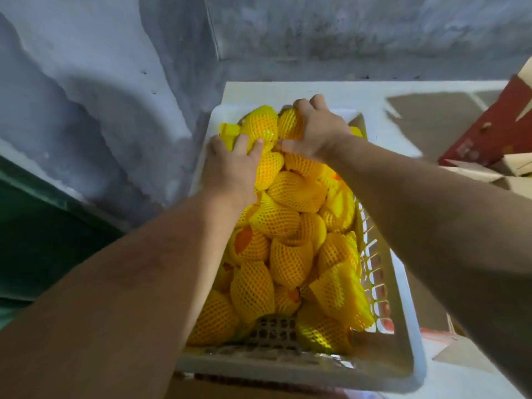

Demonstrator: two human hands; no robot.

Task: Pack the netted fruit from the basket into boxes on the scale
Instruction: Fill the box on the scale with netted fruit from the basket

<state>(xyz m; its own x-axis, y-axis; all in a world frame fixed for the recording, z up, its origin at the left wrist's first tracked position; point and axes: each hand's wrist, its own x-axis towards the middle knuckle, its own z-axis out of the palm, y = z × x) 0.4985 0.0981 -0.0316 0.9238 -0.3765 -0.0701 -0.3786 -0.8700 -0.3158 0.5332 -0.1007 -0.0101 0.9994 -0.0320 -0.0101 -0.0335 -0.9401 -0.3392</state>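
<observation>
Head view: both arms reach into the white basket [403,283]; the left hand [230,165] and right hand [319,131] each curl fingers around a netted fruit [260,126] atop the heaped pile at its far end.

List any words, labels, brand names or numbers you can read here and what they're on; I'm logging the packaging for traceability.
No text can be read in this view.
Red cardboard box at the right: pale marks on its side, too blurred to read.
White plastic basket: no label visible.
Yellow foam nets on the fruit: plain mesh, no print.
Left hand and right hand rest on the fruit at the far end.
</observation>
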